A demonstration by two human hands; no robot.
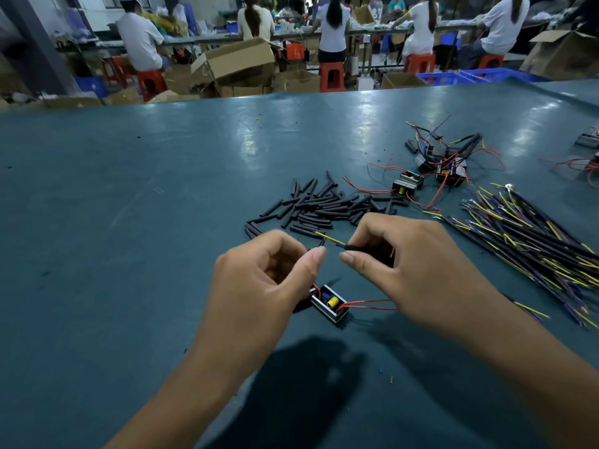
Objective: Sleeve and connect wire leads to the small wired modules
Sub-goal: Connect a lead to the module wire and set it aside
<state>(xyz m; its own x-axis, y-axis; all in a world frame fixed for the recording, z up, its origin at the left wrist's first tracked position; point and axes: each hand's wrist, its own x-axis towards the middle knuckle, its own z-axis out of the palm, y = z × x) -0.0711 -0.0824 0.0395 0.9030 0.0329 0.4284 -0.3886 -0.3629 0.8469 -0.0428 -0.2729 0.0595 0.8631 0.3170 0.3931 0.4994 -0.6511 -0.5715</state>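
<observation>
Right grip (408, 254) on sleeved lead (330, 240)

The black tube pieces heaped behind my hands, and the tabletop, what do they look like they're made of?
Black tube pieces: probably matte rubbery plastic, likely heat-shrink sleeving; they look dull, flattened and slightly bent, with cut ends. Tabletop: apparently a smooth teal rubber or vinyl mat, semi-gloss, since ceiling lights reflect as soft patches; what lies beneath isn't visible.
</observation>
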